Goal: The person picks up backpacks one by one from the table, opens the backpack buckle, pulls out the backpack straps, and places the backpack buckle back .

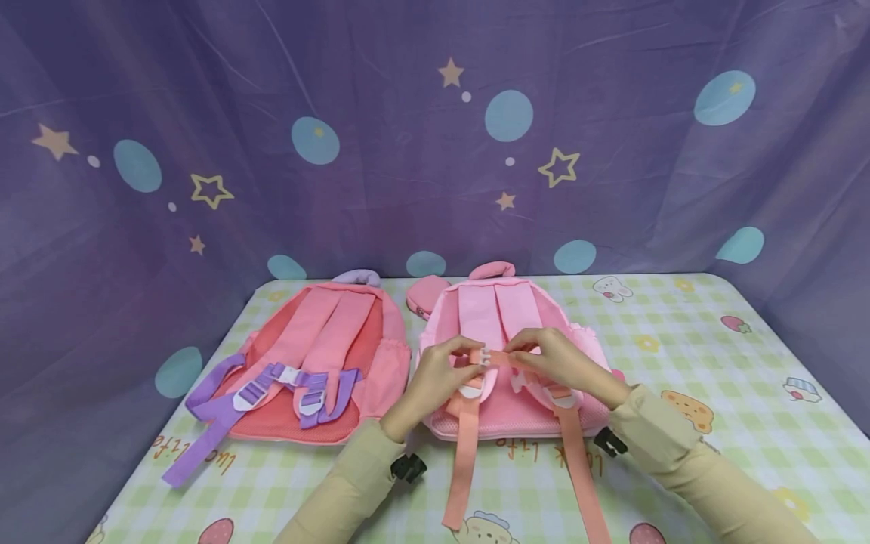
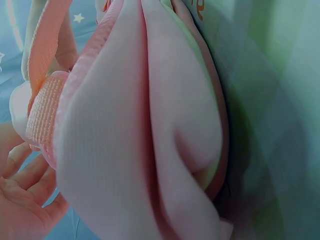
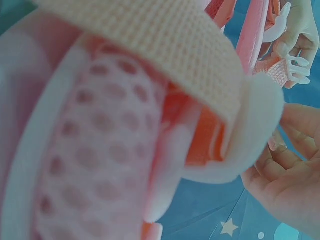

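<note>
Both hands pinch the chest fastening of a pink backpack

A white pronged clip sits above the upper middle of the pink backpack, between the person's hands. Its long axis runs crosswise, left to right, with the prongs pointing toward the right hand. Thumb and fingers of the left hand pinch it at its webbing end. The right hand pinches a short orange strap, which lies nearly in line with the clip; how far its fingers close round that strap cannot be told. Just below those fingers hangs a pale piece, partly hidden.

The backpack lies with its shoulder straps upward, its long axis running away from the person and its top handle at the far end. Two orange tails trail over its near edge toward the person.

A small pink pouch lies at its upper left. Farther left, a coral backpack lies the same way up, slightly slanted, with purple straps and a white buckle across its lower part. Both bags rest on a green-checked tablecloth; behind it hangs a purple curtain with stars and dots.
</note>
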The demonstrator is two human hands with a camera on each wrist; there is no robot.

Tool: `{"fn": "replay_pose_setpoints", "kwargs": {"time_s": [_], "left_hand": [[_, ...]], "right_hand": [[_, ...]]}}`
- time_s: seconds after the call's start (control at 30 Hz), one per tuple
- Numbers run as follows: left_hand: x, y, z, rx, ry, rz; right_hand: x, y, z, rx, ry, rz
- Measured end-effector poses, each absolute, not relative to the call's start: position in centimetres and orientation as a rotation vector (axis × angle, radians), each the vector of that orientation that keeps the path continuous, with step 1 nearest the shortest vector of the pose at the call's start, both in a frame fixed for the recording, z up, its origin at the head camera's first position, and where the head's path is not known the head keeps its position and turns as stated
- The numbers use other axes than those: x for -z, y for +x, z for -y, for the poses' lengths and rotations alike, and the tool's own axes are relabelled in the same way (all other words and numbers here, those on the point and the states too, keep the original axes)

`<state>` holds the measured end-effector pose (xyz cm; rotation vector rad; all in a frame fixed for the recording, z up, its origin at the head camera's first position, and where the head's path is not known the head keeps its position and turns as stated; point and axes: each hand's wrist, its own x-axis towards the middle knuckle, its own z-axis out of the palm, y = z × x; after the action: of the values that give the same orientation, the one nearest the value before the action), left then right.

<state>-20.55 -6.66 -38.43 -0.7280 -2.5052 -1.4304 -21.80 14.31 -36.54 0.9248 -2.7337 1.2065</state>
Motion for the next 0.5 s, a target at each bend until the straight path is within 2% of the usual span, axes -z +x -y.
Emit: {"fn": "replay_pose_setpoints", "kwargs": {"time_s": [0.5], "left_hand": [[38.51,-20.57,6.44,1.442,-0.776,2.468]], "right_hand": [[36.45,-21.87,-13.80,-1.246,0.978,2.697]]}}
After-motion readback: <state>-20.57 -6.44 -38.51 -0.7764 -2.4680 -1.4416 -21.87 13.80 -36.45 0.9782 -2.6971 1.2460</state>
